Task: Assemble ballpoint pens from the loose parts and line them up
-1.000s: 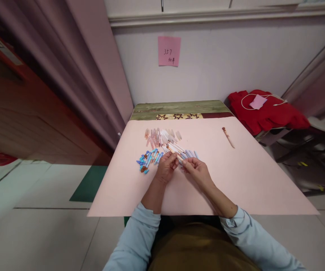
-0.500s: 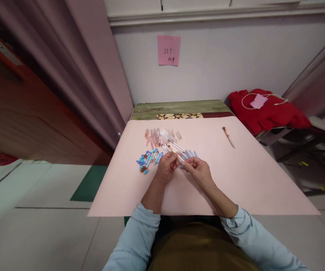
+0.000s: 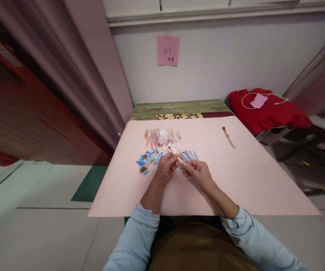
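Between my two hands is a pen (image 3: 171, 150) with a brown top and a cream body, tilted from upper left to lower right. My left hand (image 3: 166, 168) is closed around its middle. My right hand (image 3: 198, 172) pinches the lower end with thumb and fingers. Just left of my left hand lies a pile of blue and brown pen parts (image 3: 148, 159). Beyond my hands are white refills (image 3: 171, 146) and pinkish translucent pieces (image 3: 154, 137). Several pale blue barrels (image 3: 191, 154) lie behind my right hand, which partly hides them.
A single pen (image 3: 228, 137) with a brown top lies apart at the right of the pink-covered table (image 3: 241, 180). A red cloth (image 3: 275, 116) with a white cable sits beyond the table's right edge. A pink note (image 3: 168, 51) is stuck on the wall.
The fingers of my right hand have shifted slightly at the pen's lower end, and more of the pen's brown top shows. Both hands stay at nearly the same place.
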Action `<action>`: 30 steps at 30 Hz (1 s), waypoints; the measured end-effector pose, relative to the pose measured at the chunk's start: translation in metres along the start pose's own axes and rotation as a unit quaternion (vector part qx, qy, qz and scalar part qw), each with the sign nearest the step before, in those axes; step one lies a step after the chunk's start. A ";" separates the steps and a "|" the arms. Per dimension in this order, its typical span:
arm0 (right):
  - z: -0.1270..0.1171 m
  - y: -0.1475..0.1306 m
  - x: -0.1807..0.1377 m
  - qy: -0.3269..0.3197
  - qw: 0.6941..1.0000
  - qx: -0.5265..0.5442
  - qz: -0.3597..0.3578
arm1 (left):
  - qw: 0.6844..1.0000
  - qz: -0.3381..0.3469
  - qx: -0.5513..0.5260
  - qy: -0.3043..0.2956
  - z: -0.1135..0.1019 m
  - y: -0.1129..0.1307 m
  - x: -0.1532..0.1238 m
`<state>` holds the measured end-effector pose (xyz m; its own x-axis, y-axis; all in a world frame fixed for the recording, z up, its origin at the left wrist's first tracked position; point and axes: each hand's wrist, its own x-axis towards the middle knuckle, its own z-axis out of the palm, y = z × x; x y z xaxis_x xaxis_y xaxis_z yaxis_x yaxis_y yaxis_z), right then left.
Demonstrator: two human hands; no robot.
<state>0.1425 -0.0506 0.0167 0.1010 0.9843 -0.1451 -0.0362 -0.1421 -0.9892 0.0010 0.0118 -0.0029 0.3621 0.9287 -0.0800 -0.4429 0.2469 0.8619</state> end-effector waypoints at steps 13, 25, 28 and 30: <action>-0.008 0.004 0.001 -0.017 1.000 0.020 0.010 | 0.999 0.002 0.007 0.041 0.005 -0.001 0.000; -0.018 0.006 0.001 -0.075 0.997 0.005 0.008 | 0.996 -0.032 0.074 0.024 0.005 0.002 -0.005; -0.018 0.004 0.001 -0.074 0.997 0.005 0.012 | 0.997 -0.031 0.069 0.034 0.006 0.001 -0.005; -0.018 0.002 0.001 -0.074 0.997 0.002 0.018 | 0.996 -0.026 0.067 0.048 0.010 0.001 -0.004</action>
<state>0.1607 -0.0523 0.0143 -0.0489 0.9833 -0.1755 -0.0413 -0.1775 -0.9832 0.0074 0.0057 0.0030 0.2993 0.9393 -0.1678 -0.3092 0.2619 0.9142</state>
